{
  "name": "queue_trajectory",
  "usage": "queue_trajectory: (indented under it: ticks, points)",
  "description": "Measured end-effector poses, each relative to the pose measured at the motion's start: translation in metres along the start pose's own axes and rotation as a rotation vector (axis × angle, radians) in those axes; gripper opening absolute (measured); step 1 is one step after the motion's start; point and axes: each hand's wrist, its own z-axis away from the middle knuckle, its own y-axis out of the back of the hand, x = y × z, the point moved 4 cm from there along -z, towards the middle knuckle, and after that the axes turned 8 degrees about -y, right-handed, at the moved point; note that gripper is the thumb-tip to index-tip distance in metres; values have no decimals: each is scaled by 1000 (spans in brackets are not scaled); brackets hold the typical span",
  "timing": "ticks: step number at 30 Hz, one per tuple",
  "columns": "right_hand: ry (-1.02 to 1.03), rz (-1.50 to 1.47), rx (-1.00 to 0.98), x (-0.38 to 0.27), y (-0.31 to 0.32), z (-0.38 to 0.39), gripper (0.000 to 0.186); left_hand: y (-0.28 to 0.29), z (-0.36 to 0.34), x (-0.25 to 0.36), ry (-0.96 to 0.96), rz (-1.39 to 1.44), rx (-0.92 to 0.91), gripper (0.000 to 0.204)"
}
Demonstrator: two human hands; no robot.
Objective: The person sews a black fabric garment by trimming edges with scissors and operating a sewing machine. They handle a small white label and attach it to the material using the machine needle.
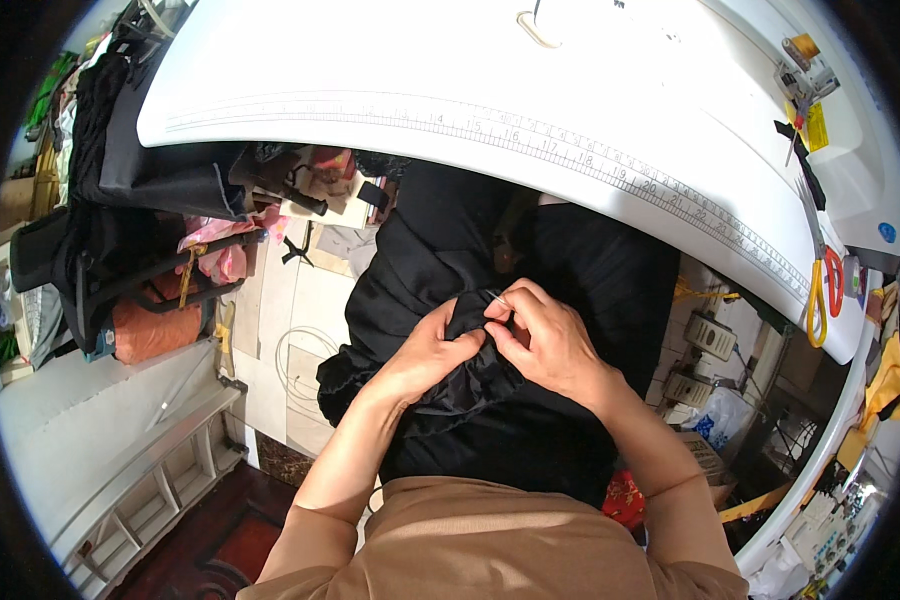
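Note:
A heap of black cloth [460,385] lies gathered over my lap, where it merges with dark clothing on my legs. My left hand [430,350] is closed on a bunched fold of it, thumb on top. Close beside it, my right hand [545,335] pinches thumb and forefinger together at the same fold. A thin, bright, needle-like piece [497,298] shows at the right fingertips. Any thread there is too fine to make out, and the cloth hides part of the left fingers.
Ahead of my knees runs a white tabletop [370,60] with ruler marks along its front edge. Scissors [820,280] with orange-yellow and red handles lie at its right end. To the left are a black chair [120,260] with bags and a metal ladder [160,500].

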Motion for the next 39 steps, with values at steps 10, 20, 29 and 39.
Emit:
queue_trajectory:
  ticks: [10,20,29,39]
  points:
    - [72,275,89,-6,-4,4,19,3,-3,-1,-13,-221,-28,26]
    - [95,186,66,-5,3,1,18,5,-1,-3,-37,-329,-7,31]
    - [-31,-37,79,7,-1,6,20,5,1,1,60,52,-9,29]
    - [44,128,129,-2,-3,4,13,4,-3,-1,6,-80,20,37]
